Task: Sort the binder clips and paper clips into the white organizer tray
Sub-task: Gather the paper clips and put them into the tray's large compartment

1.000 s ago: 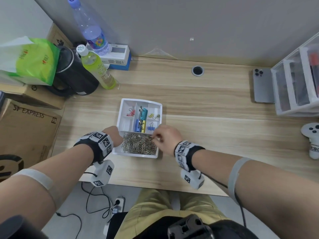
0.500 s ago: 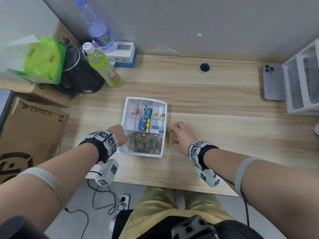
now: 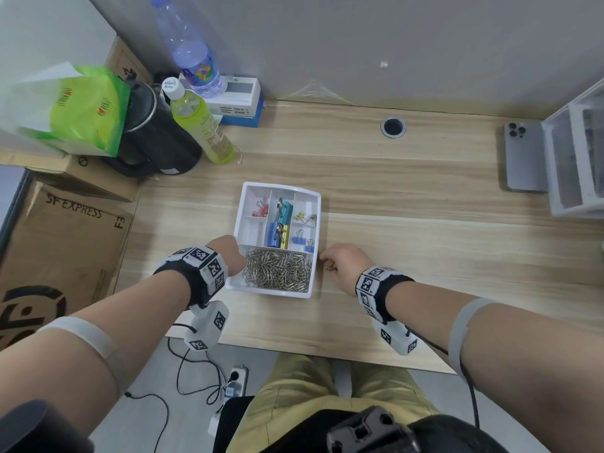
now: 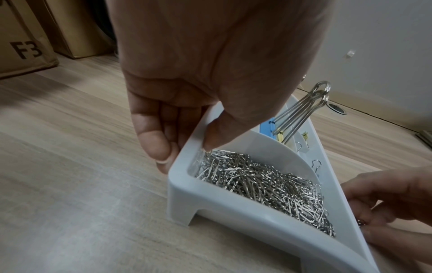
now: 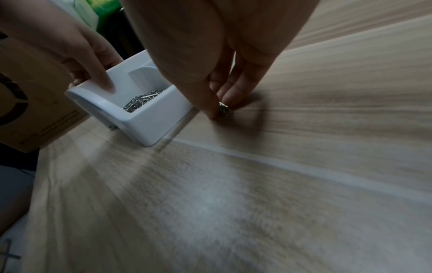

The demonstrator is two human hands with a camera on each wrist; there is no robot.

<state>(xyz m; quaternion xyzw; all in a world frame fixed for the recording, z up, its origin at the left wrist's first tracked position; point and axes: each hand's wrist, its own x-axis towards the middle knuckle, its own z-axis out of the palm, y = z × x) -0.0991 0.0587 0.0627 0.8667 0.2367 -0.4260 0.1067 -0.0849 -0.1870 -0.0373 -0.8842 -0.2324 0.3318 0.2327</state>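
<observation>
White organizer tray (image 3: 313, 204) gripped by left hand (image 3: 228, 253), right hand (image 3: 343, 261) pinching paper clip (image 5: 224, 109) on desk (image 3: 425, 223)

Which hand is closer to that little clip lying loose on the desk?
The right hand: its fingertips pinch the loose clip beside the tray. The left hand grips the tray's far side.

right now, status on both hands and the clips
Left hand grips white tray wall. Right hand pinches stray clip on desk beside tray. Nothing blocking.
</observation>
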